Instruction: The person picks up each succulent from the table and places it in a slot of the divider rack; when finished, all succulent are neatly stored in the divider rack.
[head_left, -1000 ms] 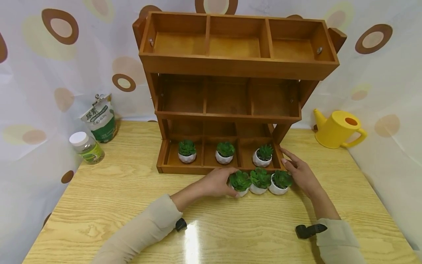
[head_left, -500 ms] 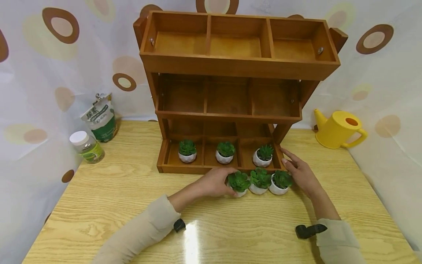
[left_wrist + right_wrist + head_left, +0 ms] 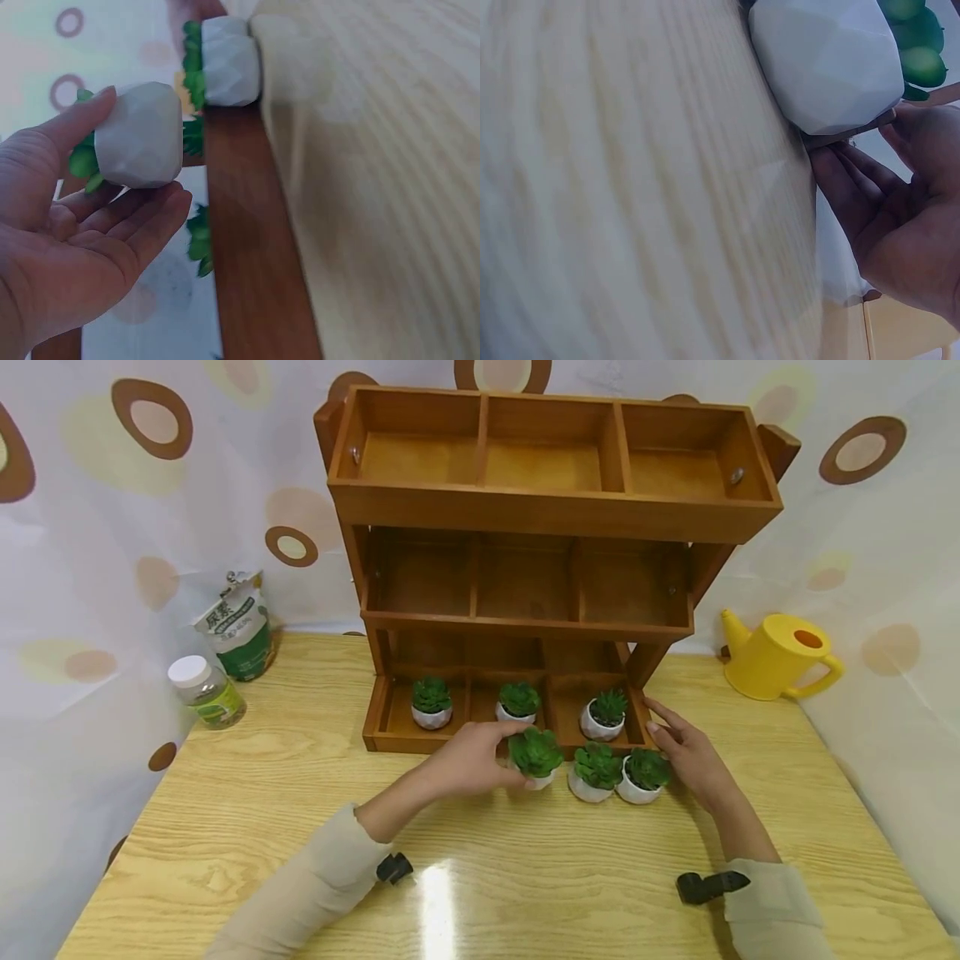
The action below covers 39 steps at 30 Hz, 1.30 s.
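Observation:
My left hand (image 3: pixel 467 764) grips a small potted succulent (image 3: pixel 536 752) by its white faceted pot, thumb on one side and fingers on the other. In the left wrist view that pot (image 3: pixel 141 136) is off the table, apart from the other pots. Two more potted succulents, one in the middle (image 3: pixel 596 768) and one at the right (image 3: pixel 645 772), stand on the table before the wooden shelf (image 3: pixel 551 514). My right hand (image 3: pixel 690 760) rests its fingertips against the outer right side of the shelf's bottom tier, beside the rightmost pot (image 3: pixel 829 64).
Three potted succulents sit in the bottom tier, at left (image 3: pixel 431 702), middle (image 3: pixel 517 700) and right (image 3: pixel 604 714). A yellow watering can (image 3: pixel 780 656) stands at right. A white-capped jar (image 3: pixel 206 692) and a clipped green-and-white bag (image 3: pixel 238 631) stand at left.
My left hand has lifted its succulent and moved it slightly left and toward the shelf, away from the other two. My right hand stays against the shelf. The view has shifted slightly.

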Motion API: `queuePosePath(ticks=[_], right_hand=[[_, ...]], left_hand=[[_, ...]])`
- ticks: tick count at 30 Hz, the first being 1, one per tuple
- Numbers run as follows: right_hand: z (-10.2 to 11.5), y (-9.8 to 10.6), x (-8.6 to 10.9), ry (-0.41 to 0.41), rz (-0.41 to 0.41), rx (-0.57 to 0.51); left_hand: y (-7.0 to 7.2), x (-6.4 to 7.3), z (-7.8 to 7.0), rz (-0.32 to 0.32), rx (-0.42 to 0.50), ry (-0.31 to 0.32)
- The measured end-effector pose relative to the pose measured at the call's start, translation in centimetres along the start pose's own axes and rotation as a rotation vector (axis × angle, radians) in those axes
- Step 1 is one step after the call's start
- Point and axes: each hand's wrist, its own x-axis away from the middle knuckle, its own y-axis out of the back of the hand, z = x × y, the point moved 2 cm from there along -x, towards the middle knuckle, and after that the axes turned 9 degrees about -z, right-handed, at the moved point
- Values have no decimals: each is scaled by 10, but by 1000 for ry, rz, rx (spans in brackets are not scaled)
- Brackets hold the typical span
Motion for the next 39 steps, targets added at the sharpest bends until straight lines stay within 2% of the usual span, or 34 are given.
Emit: queuePosePath(ticks=[9,15,22,30,35,39], right_hand=[[0,2,0,4,-3,7],[-1,1,-1,2,-3,6],[-2,1,-1,2,3,1],[-1,-1,-1,3,0,-4],[-1,-1,-1,4,0,-10],[-3,0,0,4,-4,-8]], left_hand=[[33,11,-7,-96,43,-9],[54,16,-10,-163,70,-54],[81,20,-17,-180,75,-95],[118,22,-27,-238,30,-74],[142,26,-29,-289,79,-40],[161,27,-27,-343,114,-38]])
